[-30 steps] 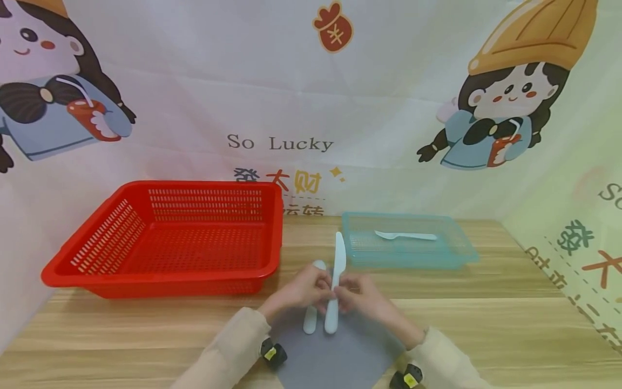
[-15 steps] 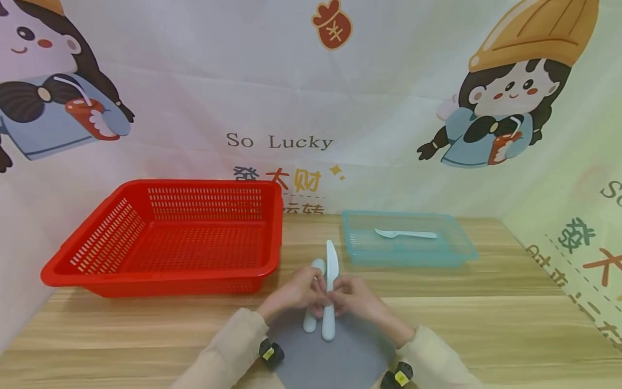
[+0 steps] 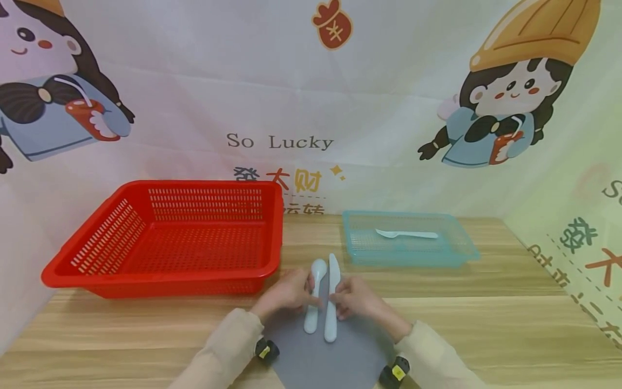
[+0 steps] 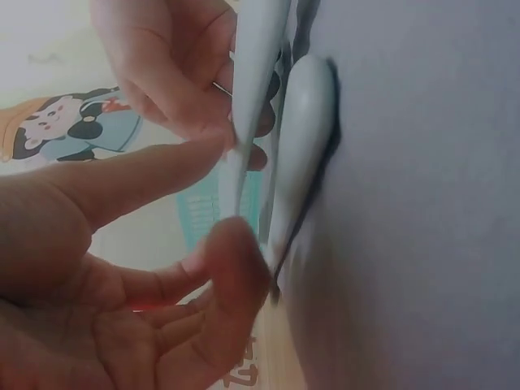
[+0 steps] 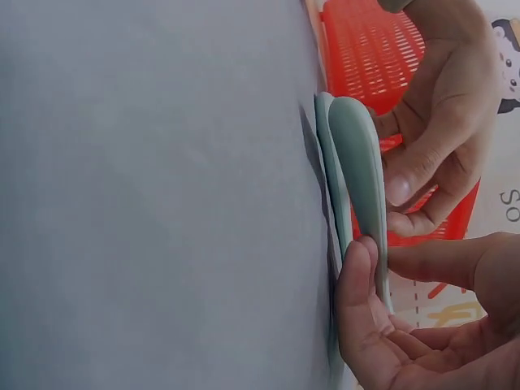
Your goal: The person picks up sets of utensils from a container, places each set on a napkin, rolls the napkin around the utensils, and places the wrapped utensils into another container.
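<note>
A pale plastic spoon (image 3: 318, 268) lies on the grey mat (image 3: 335, 364). Just to its right is a matching knife (image 3: 331, 323), blade pointing away from me. My right hand (image 3: 363, 300) pinches the knife near its middle between thumb and fingers; its handle (image 5: 357, 154) tilts up off the mat in the right wrist view. My left hand (image 3: 289, 293) hovers around the spoon's neck, thumb and index finger apart, the thumb crossing over the spoon. In the left wrist view the spoon's handle (image 4: 305, 122) rests on the mat below the fingers; whether they touch it is unclear.
A large red basket (image 3: 165, 278) stands at the left. Back right is a shallow translucent blue basket (image 3: 408, 259) with a pale fork (image 3: 407, 234) inside. A printed cloth (image 3: 389, 135) hangs behind the wooden table (image 3: 510, 324).
The knife has shifted left and toward me, closer to parallel with the spoon. My left hand has let go of the knife and drawn left, uncovering more of the spoon.
</note>
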`<state>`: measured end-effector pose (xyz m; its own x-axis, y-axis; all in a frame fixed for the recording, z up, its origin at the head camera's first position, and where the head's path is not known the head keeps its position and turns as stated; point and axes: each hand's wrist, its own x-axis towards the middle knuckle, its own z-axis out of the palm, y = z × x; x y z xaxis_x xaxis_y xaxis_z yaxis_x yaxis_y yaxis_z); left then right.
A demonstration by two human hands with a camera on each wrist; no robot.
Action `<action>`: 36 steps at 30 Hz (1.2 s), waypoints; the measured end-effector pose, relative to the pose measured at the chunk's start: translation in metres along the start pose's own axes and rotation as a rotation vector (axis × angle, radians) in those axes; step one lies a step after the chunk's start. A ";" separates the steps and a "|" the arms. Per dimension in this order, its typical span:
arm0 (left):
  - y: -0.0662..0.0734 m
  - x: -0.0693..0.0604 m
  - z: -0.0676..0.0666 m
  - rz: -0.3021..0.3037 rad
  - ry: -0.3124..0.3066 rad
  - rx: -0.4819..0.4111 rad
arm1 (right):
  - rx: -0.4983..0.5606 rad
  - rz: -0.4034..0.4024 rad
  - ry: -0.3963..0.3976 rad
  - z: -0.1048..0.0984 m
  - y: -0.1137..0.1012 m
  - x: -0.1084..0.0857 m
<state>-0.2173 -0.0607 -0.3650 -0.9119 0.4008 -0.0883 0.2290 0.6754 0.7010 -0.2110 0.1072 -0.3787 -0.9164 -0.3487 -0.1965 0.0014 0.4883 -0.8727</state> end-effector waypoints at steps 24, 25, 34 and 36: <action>0.000 0.000 0.007 0.023 -0.042 0.024 | -0.074 0.081 0.043 0.005 -0.005 0.021; 0.000 0.000 0.007 0.025 -0.042 0.023 | -0.070 0.081 0.044 0.005 -0.005 0.021; 0.001 0.003 0.009 0.002 -0.044 0.046 | -0.093 0.089 0.066 0.005 -0.007 0.022; 0.002 0.004 0.009 -0.009 -0.048 0.057 | -0.106 0.089 0.065 0.005 -0.008 0.021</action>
<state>-0.2174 -0.0522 -0.3707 -0.8970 0.4228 -0.1292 0.2410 0.7126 0.6588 -0.2282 0.0919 -0.3786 -0.9385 -0.2496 -0.2386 0.0445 0.5978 -0.8004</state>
